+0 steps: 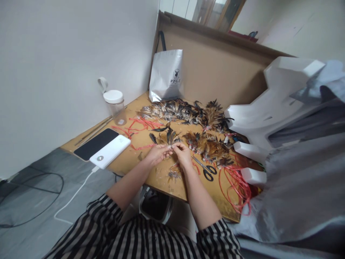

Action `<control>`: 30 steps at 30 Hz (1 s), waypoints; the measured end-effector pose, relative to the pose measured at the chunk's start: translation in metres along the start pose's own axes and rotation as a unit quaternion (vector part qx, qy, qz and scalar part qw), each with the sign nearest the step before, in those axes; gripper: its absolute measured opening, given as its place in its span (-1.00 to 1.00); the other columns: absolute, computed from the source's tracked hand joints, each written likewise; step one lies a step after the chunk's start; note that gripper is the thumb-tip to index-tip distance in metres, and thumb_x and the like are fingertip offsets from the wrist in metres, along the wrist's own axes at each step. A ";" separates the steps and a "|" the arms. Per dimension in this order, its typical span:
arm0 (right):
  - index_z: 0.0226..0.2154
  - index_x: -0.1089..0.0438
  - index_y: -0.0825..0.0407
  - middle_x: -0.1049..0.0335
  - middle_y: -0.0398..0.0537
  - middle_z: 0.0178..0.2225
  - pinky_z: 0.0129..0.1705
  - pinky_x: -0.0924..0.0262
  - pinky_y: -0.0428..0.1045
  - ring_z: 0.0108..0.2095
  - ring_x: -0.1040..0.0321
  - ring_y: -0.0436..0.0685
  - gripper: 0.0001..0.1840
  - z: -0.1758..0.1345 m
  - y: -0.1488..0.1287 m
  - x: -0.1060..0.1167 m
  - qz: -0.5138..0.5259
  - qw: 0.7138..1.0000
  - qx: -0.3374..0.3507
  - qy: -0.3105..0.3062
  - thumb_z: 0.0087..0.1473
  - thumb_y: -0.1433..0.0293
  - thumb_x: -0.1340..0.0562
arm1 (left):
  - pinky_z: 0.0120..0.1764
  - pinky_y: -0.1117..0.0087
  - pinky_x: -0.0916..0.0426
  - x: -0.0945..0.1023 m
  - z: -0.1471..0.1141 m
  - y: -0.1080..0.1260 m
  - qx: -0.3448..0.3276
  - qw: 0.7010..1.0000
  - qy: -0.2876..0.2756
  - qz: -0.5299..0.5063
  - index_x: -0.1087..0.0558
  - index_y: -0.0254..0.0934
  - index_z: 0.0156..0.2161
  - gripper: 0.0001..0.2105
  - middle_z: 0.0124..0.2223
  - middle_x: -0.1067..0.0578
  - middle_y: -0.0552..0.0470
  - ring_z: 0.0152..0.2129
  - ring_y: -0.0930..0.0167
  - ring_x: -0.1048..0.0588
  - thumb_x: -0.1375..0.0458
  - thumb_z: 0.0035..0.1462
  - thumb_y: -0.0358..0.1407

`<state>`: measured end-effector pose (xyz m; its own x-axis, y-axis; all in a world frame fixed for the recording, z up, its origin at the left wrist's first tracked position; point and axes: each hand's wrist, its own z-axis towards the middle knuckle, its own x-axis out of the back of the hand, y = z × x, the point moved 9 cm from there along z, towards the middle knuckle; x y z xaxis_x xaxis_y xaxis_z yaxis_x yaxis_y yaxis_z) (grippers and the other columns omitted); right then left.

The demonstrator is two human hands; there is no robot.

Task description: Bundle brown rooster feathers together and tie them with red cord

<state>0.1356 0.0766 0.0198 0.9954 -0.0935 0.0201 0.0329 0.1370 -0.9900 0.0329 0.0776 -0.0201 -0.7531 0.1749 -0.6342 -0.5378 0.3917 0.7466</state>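
Observation:
My left hand (159, 154) is closed in a pinch at the base of a small bunch of brown and black feathers (169, 136), which fans out beyond the fingertips. Against it, my right hand (182, 154) also pinches at the base of the bunch, and the fingertips of both hands meet there. Just to the right lie tied brown feather bundles (208, 145) in a row. Below these rests a pair of black-handled scissors (207, 170). A few loose feathers (174, 173) lie on the table between my forearms.
Feather piles (178, 110) line the table's (129, 158) back. Red plastic strips (237, 187) lie right, others (141, 124) left. A lidded jar (115, 108), phone (95, 143), white power bank (110, 151), silver bag (166, 75) and white foam piece (248, 115) surround the work area.

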 end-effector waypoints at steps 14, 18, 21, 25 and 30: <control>-0.61 -0.27 0.07 -0.24 -0.25 -0.65 -0.48 -0.07 -0.13 -0.59 -0.16 -0.07 -0.69 0.000 0.005 0.000 0.039 0.998 -0.044 0.000 -0.31 0.18 -0.30 | -0.60 0.55 -0.19 -0.008 -0.005 0.008 -0.043 0.992 -0.010 0.121 -0.45 -0.42 -0.54 -0.81 -0.61 -0.44 -0.04 -0.71 0.56 -0.35 -0.25 -0.18 -0.27; -0.63 -0.27 0.06 -0.23 -0.26 -0.68 -0.51 -0.07 -0.12 -0.63 -0.16 -0.07 -0.70 0.000 0.012 -0.006 0.094 0.992 -0.082 -0.036 -0.32 0.20 -0.31 | -0.59 0.55 -0.18 -0.010 -0.007 0.006 -0.036 0.991 -0.023 0.130 -0.47 -0.42 -0.53 -0.80 -0.60 -0.45 -0.05 -0.69 0.55 -0.35 -0.24 -0.17 -0.26; -0.60 -0.30 0.06 -0.25 -0.25 -0.68 -0.50 -0.10 -0.11 -0.62 -0.18 -0.06 -0.72 0.000 0.017 -0.008 0.108 0.988 -0.096 -0.047 -0.32 0.20 -0.31 | -0.61 0.56 -0.15 -0.010 -0.007 0.006 -0.033 0.989 -0.022 0.139 -0.46 -0.43 -0.54 -0.79 -0.62 -0.43 -0.03 -0.71 0.56 -0.34 -0.24 -0.17 -0.25; -0.47 -0.40 0.05 -0.38 -0.17 -0.54 -0.39 -0.15 -0.08 -0.53 -0.26 -0.03 -0.72 0.003 0.008 0.006 0.057 0.997 -0.058 -0.002 -0.27 0.22 -0.29 | -0.58 0.56 -0.18 0.000 -0.005 0.018 -0.078 0.992 0.024 0.096 -0.45 -0.44 -0.52 -0.81 -0.59 -0.43 0.00 -0.69 0.58 -0.33 -0.25 -0.18 -0.28; -0.45 -0.44 0.09 -0.43 -0.07 -0.45 -0.32 -0.16 -0.06 -0.44 -0.30 0.03 -0.76 0.012 -0.032 0.031 -0.110 0.992 0.051 0.047 -0.18 0.27 -0.22 | -0.55 0.61 -0.18 0.029 -0.005 0.037 -0.153 0.978 0.136 -0.035 -0.43 -0.42 -0.41 -0.84 -0.50 -0.45 0.03 -0.63 0.63 -0.33 -0.23 -0.16 -0.35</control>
<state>0.1669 0.0812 0.0542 0.9505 -0.2226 0.2169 0.2625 0.2012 -0.9437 -0.0106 0.0920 -0.0098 -0.7608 -0.1060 -0.6403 -0.6488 0.0985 0.7546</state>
